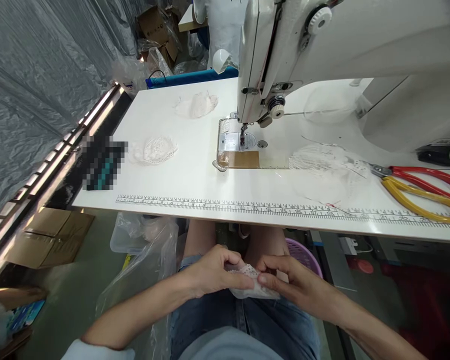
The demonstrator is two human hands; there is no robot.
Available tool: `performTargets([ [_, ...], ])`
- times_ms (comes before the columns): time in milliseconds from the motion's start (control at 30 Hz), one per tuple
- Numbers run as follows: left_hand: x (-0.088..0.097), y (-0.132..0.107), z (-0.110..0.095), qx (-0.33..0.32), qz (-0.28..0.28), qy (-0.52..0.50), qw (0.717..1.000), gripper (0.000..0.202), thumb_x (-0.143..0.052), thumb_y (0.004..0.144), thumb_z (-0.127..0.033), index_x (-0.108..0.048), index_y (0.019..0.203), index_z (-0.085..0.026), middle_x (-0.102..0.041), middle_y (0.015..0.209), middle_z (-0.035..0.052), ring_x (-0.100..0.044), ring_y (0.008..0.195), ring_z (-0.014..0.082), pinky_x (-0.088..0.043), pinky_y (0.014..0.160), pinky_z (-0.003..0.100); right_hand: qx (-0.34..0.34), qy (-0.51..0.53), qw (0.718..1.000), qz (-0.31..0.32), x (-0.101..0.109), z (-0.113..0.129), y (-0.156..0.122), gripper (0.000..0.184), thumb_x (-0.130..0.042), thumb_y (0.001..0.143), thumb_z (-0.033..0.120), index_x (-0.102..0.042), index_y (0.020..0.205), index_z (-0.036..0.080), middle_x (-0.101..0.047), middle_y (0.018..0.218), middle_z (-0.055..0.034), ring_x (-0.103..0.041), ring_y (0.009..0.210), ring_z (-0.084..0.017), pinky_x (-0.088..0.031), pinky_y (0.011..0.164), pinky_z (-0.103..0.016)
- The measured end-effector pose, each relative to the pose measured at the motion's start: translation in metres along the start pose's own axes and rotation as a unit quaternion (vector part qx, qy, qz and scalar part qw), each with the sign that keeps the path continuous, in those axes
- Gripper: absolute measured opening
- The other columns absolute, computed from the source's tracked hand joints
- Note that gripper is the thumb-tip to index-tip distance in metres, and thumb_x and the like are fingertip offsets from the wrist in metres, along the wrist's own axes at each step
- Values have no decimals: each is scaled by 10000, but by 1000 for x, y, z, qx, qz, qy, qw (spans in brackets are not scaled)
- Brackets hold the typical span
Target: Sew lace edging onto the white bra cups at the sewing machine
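Head view shows, at left, a lacy white piece on the white table, with a second pale piece lying farther back. Next, the left hand pinches a small white cloth between thumb and fingers. This cloth is above the lap, before the table's near edge. The right hand grasps its other side. Beyond stands the sewing machine. Further right lie a lacy bundle and, just beside it, red-and-yellow scissors.
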State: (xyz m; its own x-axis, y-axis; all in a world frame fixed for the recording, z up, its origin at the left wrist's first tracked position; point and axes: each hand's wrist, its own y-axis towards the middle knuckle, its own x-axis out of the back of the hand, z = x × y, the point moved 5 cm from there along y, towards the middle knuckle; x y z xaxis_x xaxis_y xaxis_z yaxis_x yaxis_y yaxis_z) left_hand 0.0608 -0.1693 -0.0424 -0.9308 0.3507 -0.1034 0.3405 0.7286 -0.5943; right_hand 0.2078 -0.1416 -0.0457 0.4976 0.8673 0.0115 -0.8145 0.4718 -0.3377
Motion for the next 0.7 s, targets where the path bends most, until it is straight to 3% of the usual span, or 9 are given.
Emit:
performTargets([
  [167, 8, -5, 1, -14, 62, 39, 997, 228, -789, 596, -286, -687, 710, -117, -487, 659, -39, -380, 605, 78, -260, 543, 214, -12, 69, 997, 22, -1, -3, 1, 383, -553, 847, 532, -519, 711, 176, -376, 632, 45, -306, 577, -99, -233, 514, -227],
  [433, 21, -13, 6, -13, 121, 96, 988, 258, -771, 647, -349, -721, 778, -133, -523, 677, -24, -419, 629, 85, -309, 573, 202, -25, 60, 997, 36, 0, -6, -1, 381, -548, 843, 527, -509, 675, 187, -406, 647, 42, -354, 606, -114, -277, 566, -234],
  [700, 5, -4, 4, -26, 81, 94, 992, 370, -811, 573, -409, -715, 807, -140, -555, 698, -28, -452, 670, 97, -330, 599, 186, -20, 11, 999, 31, -5, -6, 2, 358, -531, 867, 491, -527, 682, 185, -429, 637, 35, -385, 605, -118, -288, 555, -228],
])
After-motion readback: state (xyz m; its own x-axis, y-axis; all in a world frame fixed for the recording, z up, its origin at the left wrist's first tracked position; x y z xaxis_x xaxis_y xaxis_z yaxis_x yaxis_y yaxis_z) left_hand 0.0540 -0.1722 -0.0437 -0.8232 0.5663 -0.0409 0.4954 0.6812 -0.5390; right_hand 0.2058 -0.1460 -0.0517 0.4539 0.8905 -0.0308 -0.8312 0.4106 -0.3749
